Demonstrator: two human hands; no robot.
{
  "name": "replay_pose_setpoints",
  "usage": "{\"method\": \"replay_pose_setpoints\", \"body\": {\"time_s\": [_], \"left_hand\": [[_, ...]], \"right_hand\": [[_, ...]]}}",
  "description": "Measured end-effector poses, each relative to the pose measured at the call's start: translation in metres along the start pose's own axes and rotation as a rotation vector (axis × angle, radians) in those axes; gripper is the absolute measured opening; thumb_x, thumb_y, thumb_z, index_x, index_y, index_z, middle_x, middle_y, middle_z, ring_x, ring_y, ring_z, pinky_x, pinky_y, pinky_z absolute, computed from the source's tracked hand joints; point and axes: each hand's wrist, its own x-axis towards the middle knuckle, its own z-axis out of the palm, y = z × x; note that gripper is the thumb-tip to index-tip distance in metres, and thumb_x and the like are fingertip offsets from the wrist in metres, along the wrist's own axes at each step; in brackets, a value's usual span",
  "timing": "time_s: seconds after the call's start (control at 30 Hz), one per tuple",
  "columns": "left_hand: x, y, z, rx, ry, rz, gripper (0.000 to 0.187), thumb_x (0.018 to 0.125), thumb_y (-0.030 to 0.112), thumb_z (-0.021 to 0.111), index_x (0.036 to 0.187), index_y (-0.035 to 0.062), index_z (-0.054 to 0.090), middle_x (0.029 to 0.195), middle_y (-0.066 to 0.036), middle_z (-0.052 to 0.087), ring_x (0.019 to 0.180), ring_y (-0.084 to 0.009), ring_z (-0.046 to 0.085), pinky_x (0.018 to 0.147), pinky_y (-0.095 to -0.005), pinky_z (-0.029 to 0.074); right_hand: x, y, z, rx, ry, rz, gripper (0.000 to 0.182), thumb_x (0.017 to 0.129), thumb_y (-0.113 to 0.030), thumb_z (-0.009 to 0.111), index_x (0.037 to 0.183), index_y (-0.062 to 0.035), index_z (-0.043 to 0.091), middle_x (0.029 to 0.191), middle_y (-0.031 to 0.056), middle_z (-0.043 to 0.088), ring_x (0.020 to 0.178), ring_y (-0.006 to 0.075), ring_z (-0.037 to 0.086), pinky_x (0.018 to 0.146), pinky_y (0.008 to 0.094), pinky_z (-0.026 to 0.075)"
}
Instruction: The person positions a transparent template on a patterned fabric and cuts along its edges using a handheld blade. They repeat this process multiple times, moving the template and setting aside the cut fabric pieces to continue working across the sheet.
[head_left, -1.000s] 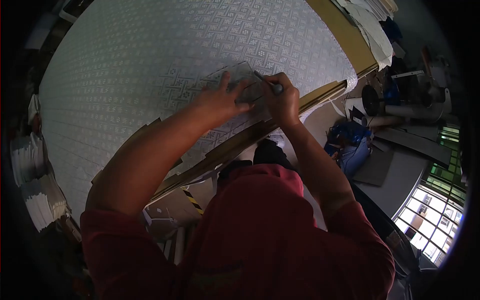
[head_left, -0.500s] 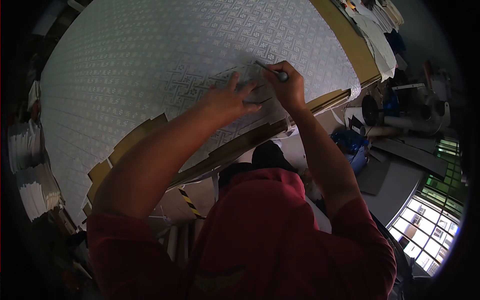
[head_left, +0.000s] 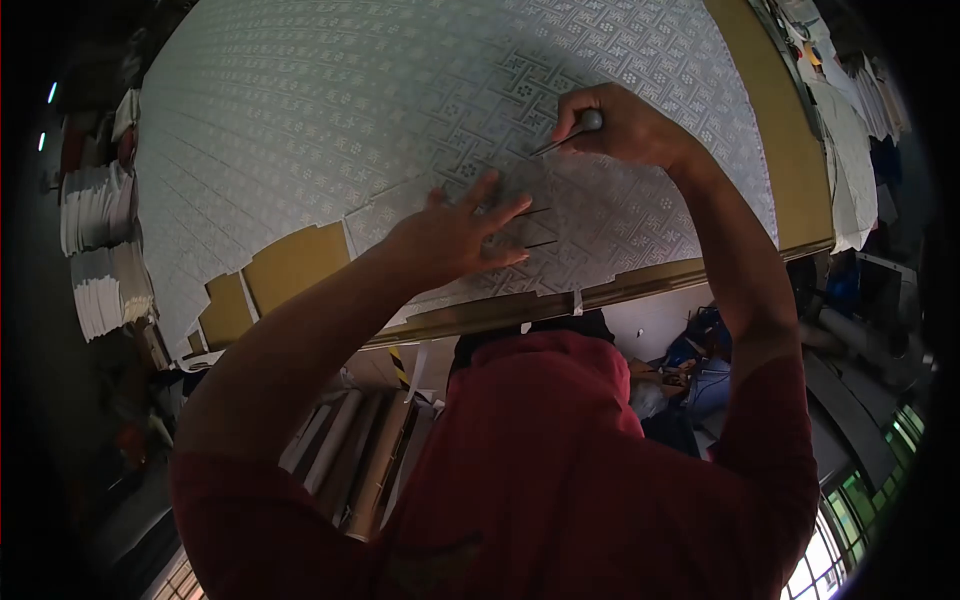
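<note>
A sheet of grey patterned fabric point(head_left: 400, 90), with a raised lattice and flower design, covers the table. My left hand point(head_left: 450, 235) lies on it near the front edge, fingers spread. Just right of those fingers are two thin dark needle-like pieces, an upper one point(head_left: 536, 212) and a lower one point(head_left: 542, 244). My right hand point(head_left: 625, 125) grips an awl point(head_left: 590, 121) with a rounded grey handle. Its thin shaft slants down to the left, the tip close over the fabric beyond my left fingertips.
Brown board point(head_left: 295, 265) shows beneath the fabric along the front and at the right side. Stacks of folded white cloth point(head_left: 98, 215) stand on the left. Long rolls point(head_left: 335, 440) are below the table. Blue bags point(head_left: 705, 375) lie on the floor to the right.
The view has shifted. My right hand has turned and moved away from my left hand, and the awl now points down-left instead of up-left. The left hand stays spread on the fabric.
</note>
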Motion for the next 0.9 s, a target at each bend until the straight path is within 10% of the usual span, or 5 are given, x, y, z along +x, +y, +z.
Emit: {"method": "replay_pose_setpoints", "body": {"time_s": [0.53,0.9], "left_hand": [[0.002,0.002,-0.017,-0.034,-0.147,-0.020,0.068,0.098,0.011,0.061,0.153,0.0474,0.043,0.174,-0.006,0.014,0.156,-0.0486,0.023,0.112,-0.0648,0.049],[0.002,-0.001,-0.006,0.054,-0.050,0.032,0.057,0.102,0.026,0.056,0.154,0.0451,0.043,0.174,-0.009,0.017,0.154,-0.0514,0.026,0.103,-0.0681,0.054]], "right_hand": [[0.006,0.027,0.038,0.106,0.095,-0.171,0.014,0.088,-0.004,0.077,0.101,-0.0017,0.073,0.093,0.0074,0.075,0.087,0.0176,0.071,0.079,0.0329,0.054],[-0.027,-0.010,0.147,0.002,0.961,0.115,0.017,0.091,-0.014,0.079,0.103,-0.0031,0.074,0.091,0.0152,0.077,0.083,0.0264,0.077,0.073,0.0365,0.059]]}}
